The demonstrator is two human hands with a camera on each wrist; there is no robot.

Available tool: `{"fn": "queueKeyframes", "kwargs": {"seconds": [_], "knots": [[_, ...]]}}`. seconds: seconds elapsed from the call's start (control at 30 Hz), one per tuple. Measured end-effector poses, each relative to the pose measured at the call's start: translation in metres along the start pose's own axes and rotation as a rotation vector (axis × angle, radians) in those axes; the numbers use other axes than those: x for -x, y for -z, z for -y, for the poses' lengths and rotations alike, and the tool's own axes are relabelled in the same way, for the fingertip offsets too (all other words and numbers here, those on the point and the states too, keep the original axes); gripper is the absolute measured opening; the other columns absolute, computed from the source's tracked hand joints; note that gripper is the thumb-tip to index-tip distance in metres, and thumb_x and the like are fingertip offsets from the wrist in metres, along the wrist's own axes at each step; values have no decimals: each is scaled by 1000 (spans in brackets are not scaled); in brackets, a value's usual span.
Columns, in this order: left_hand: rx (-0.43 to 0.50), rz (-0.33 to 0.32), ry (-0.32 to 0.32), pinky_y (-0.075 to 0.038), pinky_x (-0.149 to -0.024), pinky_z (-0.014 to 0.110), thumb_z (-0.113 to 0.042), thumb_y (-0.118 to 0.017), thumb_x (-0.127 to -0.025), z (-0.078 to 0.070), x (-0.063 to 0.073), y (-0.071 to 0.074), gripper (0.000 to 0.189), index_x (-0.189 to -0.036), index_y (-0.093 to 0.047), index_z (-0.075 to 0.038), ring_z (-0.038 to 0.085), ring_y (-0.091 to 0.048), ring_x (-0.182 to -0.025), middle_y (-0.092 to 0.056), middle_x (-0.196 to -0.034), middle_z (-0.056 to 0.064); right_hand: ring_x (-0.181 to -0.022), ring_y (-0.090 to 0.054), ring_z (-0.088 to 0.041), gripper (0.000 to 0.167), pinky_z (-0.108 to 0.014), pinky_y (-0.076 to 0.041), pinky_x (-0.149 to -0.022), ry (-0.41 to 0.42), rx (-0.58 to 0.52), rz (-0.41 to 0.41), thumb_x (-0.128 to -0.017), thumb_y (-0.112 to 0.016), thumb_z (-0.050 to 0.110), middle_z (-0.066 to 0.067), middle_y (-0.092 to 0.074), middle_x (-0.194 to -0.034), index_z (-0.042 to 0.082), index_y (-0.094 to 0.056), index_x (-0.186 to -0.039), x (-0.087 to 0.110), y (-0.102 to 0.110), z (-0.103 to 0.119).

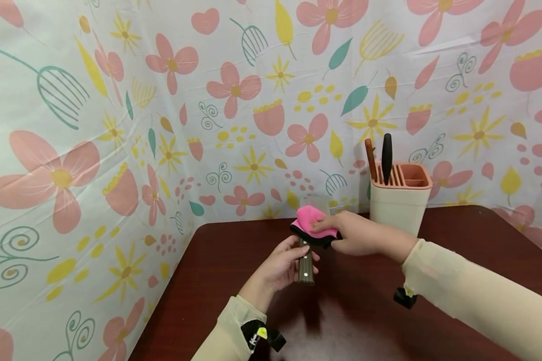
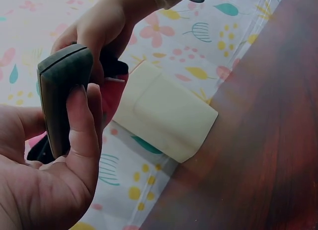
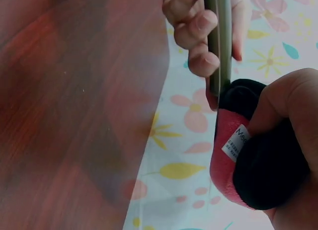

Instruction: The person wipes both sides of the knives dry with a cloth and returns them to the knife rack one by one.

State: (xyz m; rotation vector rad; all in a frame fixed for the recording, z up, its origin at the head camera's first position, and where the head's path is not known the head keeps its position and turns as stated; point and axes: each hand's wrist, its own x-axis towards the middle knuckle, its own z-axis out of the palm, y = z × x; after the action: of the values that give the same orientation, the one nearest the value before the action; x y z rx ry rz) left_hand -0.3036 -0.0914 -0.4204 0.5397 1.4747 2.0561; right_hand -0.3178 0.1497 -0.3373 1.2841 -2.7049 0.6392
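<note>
In the head view my left hand (image 1: 277, 265) grips the dark, riveted handle of a cleaver (image 1: 306, 273), thumb along its top. The broad, shiny blade (image 1: 321, 204) points away toward the patterned wall, mostly hidden behind a pink and black cloth (image 1: 308, 218). My right hand (image 1: 354, 233) pinches this cloth around the blade just beyond the handle. From the right wrist view, the folded cloth (image 3: 226, 163) shows a white label and lies against the near end of the handle (image 3: 218, 41). Both hands are above the table.
A cream knife block (image 1: 398, 208) with an orange slotted top stands at the back right of the dark red table (image 1: 235, 250). One black handle (image 1: 387, 155) and one brown handle (image 1: 370, 159) stick up from it. A flower-patterned sheet (image 1: 235, 130) hangs behind and at the left.
</note>
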Motion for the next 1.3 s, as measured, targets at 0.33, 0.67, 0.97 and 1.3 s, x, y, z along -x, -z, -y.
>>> {"fn": "queueKeyframes", "kwargs": {"seconds": [0.33, 0.67, 0.97, 1.3], "knots": [[-17, -8, -5, -63, -68, 36, -17, -45, -110, -6, 2, -3, 34, -143, -41, -18, 15, -75, -78, -72, -99, 2, -81, -59, -5, 41, -23, -46, -67, 64, 37, -111, -83, -65, -4, 2, -77, -114, 17, -79, -115, 4, 29, 13], [6, -51, -9, -63, -67, 36, -18, -47, -109, -8, 4, -3, 30, -139, -43, -16, 17, -75, -77, -73, -99, 3, -44, -32, -4, 47, -25, -35, -47, -77, 56, -260, -85, -58, 0, 1, -55, -67, 20, -74, -125, -24, 94, 12], [-42, -58, -11, -63, -66, 34, -22, -49, -109, -3, 3, -3, 31, -139, -43, -15, 15, -75, -76, -74, -99, 0, -48, -40, -14, 51, -28, -37, -47, -211, -15, -275, -88, -56, 2, -16, -69, -95, 17, -68, -135, -65, 77, -18], [-48, -39, -23, -63, -68, 33, -24, -47, -110, -7, 5, 0, 36, -143, -41, -15, 14, -74, -76, -74, -99, -2, -56, -45, -15, 54, -30, -44, -56, -215, 57, -142, -86, -62, 5, -14, -72, -109, 16, -65, -139, -76, 24, -42]]}}
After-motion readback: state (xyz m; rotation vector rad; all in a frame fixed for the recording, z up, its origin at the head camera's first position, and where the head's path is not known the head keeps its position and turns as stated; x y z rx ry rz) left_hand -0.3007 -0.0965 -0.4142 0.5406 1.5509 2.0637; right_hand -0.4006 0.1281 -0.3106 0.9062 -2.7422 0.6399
